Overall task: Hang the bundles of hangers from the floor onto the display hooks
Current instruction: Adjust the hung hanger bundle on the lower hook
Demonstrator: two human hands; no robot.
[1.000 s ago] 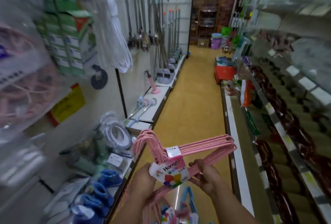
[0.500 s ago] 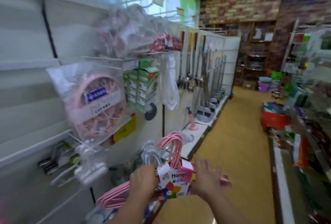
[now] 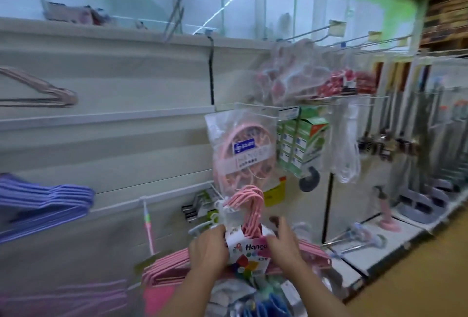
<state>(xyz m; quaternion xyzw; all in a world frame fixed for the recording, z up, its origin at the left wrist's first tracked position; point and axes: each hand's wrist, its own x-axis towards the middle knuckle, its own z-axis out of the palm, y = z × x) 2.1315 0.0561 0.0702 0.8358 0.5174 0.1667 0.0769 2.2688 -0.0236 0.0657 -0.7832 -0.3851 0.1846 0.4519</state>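
Note:
A bundle of pink hangers (image 3: 249, 205) with a white "Hanger" label sits upright between my hands, low in the middle of the view, its hooks pointing up. My left hand (image 3: 209, 249) grips the bundle at the label's left side. My right hand (image 3: 285, 242) holds the label's right side, fingers partly raised. A white display hook (image 3: 119, 206) juts out from the slatted wall panel just left of the bundle. Purple hangers (image 3: 50, 200) and a dusky pink set (image 3: 45, 94) hang on hooks at the far left.
A bagged pink round clip hanger (image 3: 243, 154) hangs right above the bundle. Green boxes (image 3: 301, 144), white cords and mops hang further right. Packaged goods crowd the low shelf (image 3: 359, 263) beneath my hands. The yellow aisle floor (image 3: 417, 278) runs along the right.
My view has swung left and up to face the slatted wall. The pink bundle has risen slightly and turned toward the wall, with both hands now closer together on its label.

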